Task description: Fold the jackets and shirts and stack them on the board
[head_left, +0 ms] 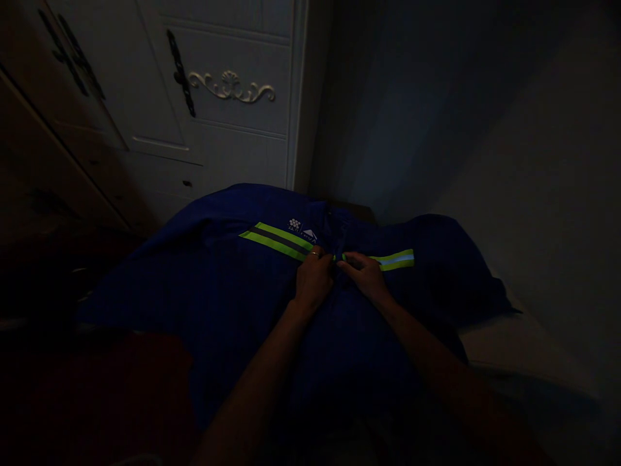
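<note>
A blue jacket (233, 285) with green and grey reflective strips across the chest lies spread out before me, a white printed logo above the left strip. Both my hands meet at its front opening, in the middle. My left hand (314, 275), with a ring on one finger, is closed on the jacket's front edge by the end of the left strip. Just beside it, my right hand (366, 275) pinches the other front edge near the right strip. Dim light and my fingers hide the fastening between them.
A white wardrobe (233, 152) with dark handles and a carved ornament stands behind the jacket. To the right rises a plain wall (485, 162). Dark red cloth (111, 395) lies at the lower left, and a pale surface (514, 343) shows beneath the right sleeve.
</note>
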Available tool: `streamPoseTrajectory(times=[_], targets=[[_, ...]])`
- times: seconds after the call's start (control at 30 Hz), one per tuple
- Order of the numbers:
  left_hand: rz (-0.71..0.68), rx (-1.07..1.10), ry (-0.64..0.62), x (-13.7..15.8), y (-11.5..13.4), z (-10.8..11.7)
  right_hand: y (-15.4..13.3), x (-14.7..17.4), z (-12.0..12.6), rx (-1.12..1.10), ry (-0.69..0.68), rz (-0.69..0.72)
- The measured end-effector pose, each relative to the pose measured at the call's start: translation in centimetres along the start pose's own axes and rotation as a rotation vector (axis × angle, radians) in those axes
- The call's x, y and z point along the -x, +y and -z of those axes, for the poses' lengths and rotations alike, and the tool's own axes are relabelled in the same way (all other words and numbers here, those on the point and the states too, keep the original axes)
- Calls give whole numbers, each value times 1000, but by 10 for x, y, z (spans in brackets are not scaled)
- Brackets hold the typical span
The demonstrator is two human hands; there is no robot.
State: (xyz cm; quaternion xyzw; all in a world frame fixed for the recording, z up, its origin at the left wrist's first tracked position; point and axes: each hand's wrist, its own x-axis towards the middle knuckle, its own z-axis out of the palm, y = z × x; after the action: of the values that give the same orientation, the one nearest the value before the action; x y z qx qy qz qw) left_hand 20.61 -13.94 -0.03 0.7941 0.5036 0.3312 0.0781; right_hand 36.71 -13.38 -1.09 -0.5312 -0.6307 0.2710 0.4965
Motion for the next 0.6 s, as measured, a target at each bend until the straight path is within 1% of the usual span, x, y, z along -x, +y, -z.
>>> streamPoseTrajectory(times=[0.23,0.3,0.37,0.47,0.6], targets=[[-10,59,25,-1,-2,-2,-1,0,3,70,-24,89],[-16,124,40,-1,-4,-3,0,-1,3,98,-6,100],[-26,242,81,-1,-5,-5,1,-3,3,108,12,98],[-28,421,170,-2,-5,-8,3,-7,3,52,6,53],[26,544,279,-2,-1,-7,5,-11,3,-74,-14,-96]])
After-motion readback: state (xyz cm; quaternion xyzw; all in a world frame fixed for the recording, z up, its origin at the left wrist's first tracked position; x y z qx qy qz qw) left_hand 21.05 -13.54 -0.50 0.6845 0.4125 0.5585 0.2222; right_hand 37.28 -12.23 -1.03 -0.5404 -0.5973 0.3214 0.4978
